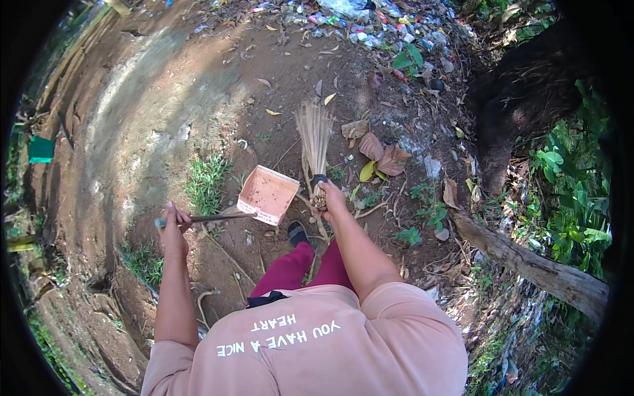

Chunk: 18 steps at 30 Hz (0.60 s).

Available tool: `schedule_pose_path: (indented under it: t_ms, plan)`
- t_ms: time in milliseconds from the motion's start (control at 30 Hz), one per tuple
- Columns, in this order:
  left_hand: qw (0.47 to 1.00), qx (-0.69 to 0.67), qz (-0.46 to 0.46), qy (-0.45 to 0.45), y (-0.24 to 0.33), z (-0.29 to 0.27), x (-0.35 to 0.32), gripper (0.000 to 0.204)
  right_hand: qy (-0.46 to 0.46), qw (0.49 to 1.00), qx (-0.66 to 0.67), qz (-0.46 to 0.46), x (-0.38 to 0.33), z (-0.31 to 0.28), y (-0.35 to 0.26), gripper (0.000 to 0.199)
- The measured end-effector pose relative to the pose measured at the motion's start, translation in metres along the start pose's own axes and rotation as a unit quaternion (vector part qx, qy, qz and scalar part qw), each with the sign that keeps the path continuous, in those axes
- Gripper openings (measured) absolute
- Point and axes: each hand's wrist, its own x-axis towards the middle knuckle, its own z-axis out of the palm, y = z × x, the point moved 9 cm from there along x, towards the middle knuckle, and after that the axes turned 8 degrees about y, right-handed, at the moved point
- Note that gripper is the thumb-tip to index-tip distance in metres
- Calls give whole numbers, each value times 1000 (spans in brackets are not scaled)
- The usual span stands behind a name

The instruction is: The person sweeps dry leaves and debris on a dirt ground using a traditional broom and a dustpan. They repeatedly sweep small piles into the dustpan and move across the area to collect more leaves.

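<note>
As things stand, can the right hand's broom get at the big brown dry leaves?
Probably yes. The right hand grips the stick broom, whose bristles fan out just left of the dry leaves, with only bare dirt between; nothing blocks a sideways sweep.

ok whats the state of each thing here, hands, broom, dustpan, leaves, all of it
left hand: closed in a grip on the long dustpan handle
right hand: closed in a grip on the broom's bound top
bundled straw twig broom: bristles fanned out on the soil
flat pink square dustpan: tilted, looks empty
big brown dry leaves: loose on the ground, unswept
litter pile: scattered along the far edge
grey tree trunk: leaning
</note>
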Motion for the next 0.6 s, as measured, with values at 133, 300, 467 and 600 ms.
schedule_pose_path:
  t_ms: [133,300,467,600]
  plan:
    - [1000,-6,18,4,12,14,23,40,-52,980,64,182,35,15,1,23]
    - [998,-33,57,14,26,21,41,39,30,986,129,102,81,20,-46,24]
    - [996,-60,55,43,32,20,57,37,-44,995,29,89,62,68,-8,25]
    - [995,-56,47,69,32,37,86,36,-97,964,75,235,91,96,-10,23]
